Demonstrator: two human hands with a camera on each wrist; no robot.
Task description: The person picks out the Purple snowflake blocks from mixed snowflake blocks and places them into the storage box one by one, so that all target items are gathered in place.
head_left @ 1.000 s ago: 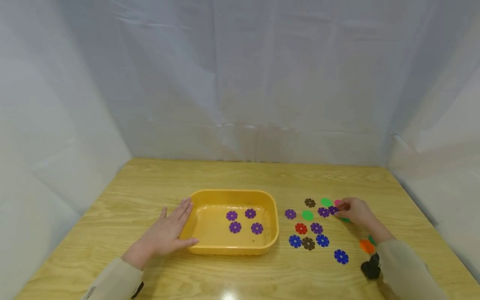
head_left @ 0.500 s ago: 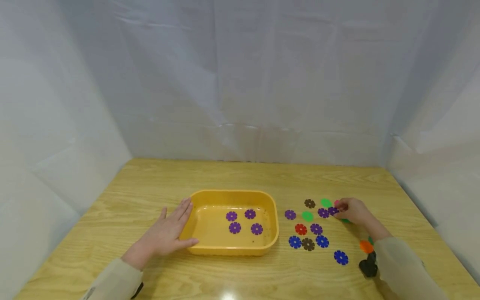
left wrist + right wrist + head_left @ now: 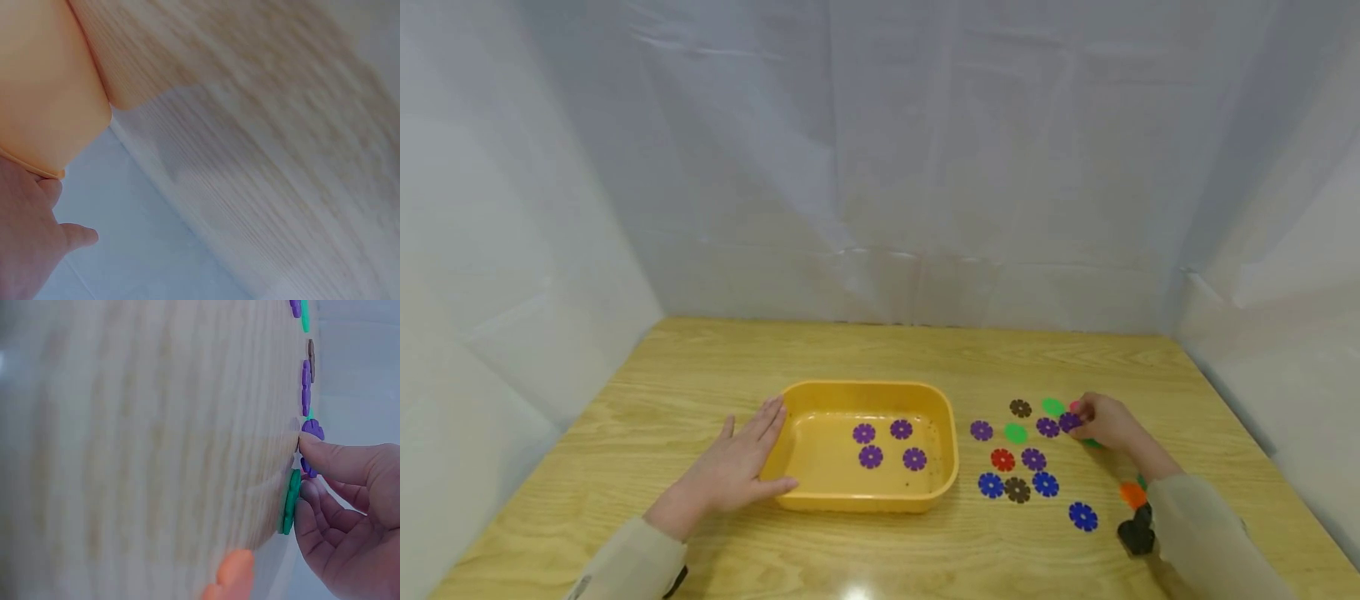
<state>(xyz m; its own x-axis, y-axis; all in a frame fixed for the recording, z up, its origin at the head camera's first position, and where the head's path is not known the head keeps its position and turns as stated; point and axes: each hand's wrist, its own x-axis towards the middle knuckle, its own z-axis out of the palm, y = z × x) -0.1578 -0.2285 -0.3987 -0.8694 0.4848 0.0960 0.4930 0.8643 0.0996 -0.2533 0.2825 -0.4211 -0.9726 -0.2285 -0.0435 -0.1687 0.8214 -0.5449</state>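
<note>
A yellow plastic basin (image 3: pixel 865 502) stands on the table with several purple snowflake discs (image 3: pixel 870 457) lying flat inside. My left hand (image 3: pixel 730 467) rests on its left rim, fingers straight and thumb along the front corner. In the left wrist view, that hand (image 3: pixel 28 231) lies against the basin's rim (image 3: pixel 37 167). At the right, my right hand (image 3: pixel 1108 421) pinches a purple snowflake disc (image 3: pixel 1070 422) between thumb and fingers. The right wrist view shows the thumb across this disc (image 3: pixel 312 429), tilted up from the table. A green disc (image 3: pixel 291 501) lies right under the curled fingers.
Between basin and right hand lie loose discs: purple (image 3: pixel 981 430), light green (image 3: pixel 1016 432), red (image 3: pixel 1002 459), brown (image 3: pixel 1017 489) and blue (image 3: pixel 1082 516). An orange disc (image 3: pixel 1133 495) and a black piece (image 3: pixel 1137 533) lie by the right sleeve. White sheeting (image 3: pixel 880 167) encloses the table.
The purple disc in my right hand has tilted and shifted slightly right, showing more of its face. My left hand and the basin stay put.
</note>
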